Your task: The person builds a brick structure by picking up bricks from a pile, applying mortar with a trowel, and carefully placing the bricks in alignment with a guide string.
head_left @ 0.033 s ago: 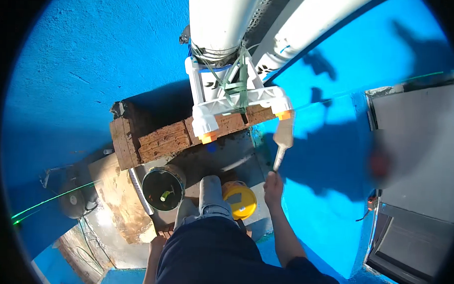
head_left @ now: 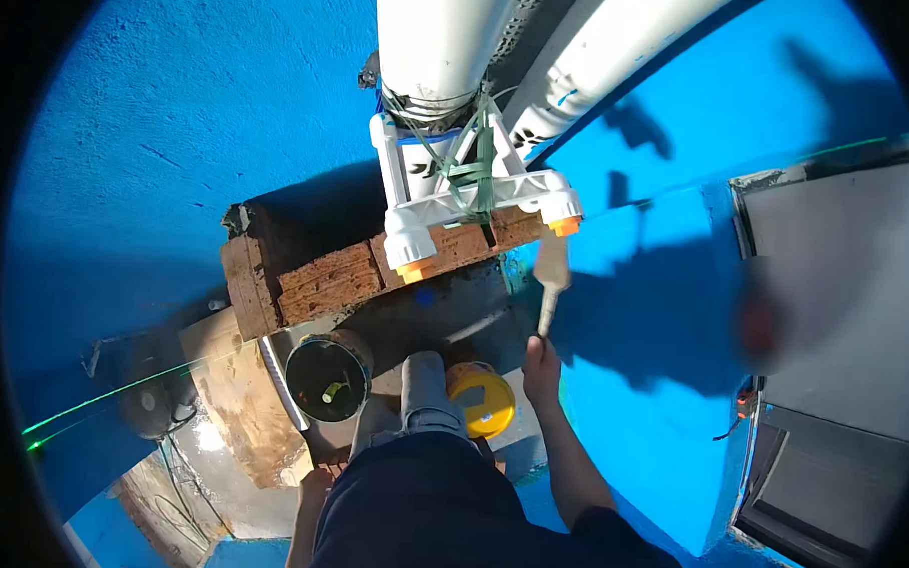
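My right hand (head_left: 542, 371) is closed around the pale handle of a flat, paddle-shaped tool (head_left: 552, 270). Whether it is a brush or a trowel I cannot tell. Its broad tan end points away from me, just below the orange tip at the right end of a white plastic frame (head_left: 518, 194) and close to the right end of a row of red bricks (head_left: 324, 282). Low beside my dark clothing hangs my left hand (head_left: 314, 482); its fingers are mostly hidden.
Two thick white pipes (head_left: 445, 43) rise behind the frame, bound to it with green strapping. A dark bucket (head_left: 328, 385) and a yellow container (head_left: 490, 410) stand by my legs. Left lies a stained board (head_left: 245, 407). A blue wall (head_left: 650, 431) and grey door (head_left: 834, 297) are right.
My right hand and the tool have shifted slightly left and a little farther from me. The shadow on the right wall moved too. My left hand stays in about the same place.
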